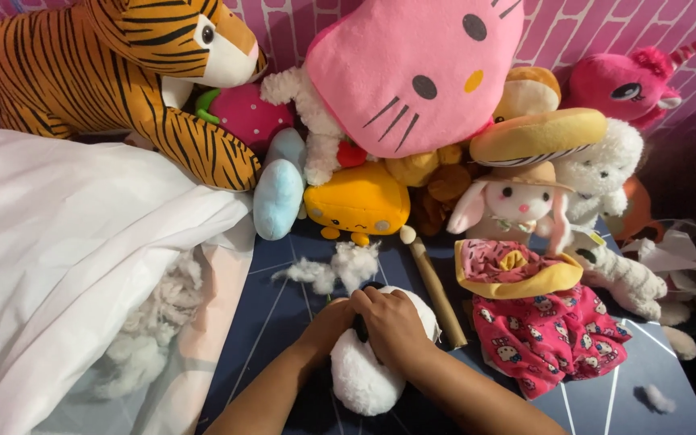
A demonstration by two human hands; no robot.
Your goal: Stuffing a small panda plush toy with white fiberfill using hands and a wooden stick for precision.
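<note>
White plush body: a soft, rounded white toy lying on the dark blue mat, low in the middle of the view, directly under both hands.
Right hand: curled down over the top of the plush, fingers bent and pressed into the fabric around a small dark opening or part that is mostly hidden beneath them.
Left hand: closed narrowly against the same spot, touching the right hand; whether it pinches fabric or stuffing cannot be told.
Step in hand: judged from the grip, the hands are working at the plush's opening, packing or closing it.
Next move calls for: a steady hold on the seam edges with one hand while the other works, so the filling does not slip out.
Loose stuffing: white tufts on the mat just beyond the hands.
Wooden stick: lies slanted just beside the plush on its right.
Pink patterned cloth: crumpled near the stick, with a yellow-rimmed pink piece on top.
White bag: large, at the left, with a mass of white filling spilling at its mouth.
Finished toys: a striped tiger, a pink cat-face cushion, a yellow plush and a hatted bunny are heaped against the pink wall.
</note>
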